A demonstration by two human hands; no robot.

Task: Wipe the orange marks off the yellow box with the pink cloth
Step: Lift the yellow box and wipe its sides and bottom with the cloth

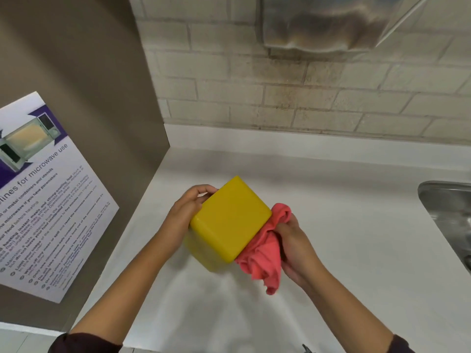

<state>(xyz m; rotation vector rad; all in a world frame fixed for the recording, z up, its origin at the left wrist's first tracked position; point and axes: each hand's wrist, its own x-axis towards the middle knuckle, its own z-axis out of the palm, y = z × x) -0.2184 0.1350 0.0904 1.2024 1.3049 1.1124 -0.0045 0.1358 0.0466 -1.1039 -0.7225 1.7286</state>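
The yellow box (230, 220) is held tilted above the white tabletop (344, 225) by the left hand (184, 217), its grip closed on the far side. The pink cloth (265, 248) is bunched in the right hand (298, 248) and pressed against the right face. Wiping seems to be in progress; no orange marks are visible, so the box probably must be turned for checking.
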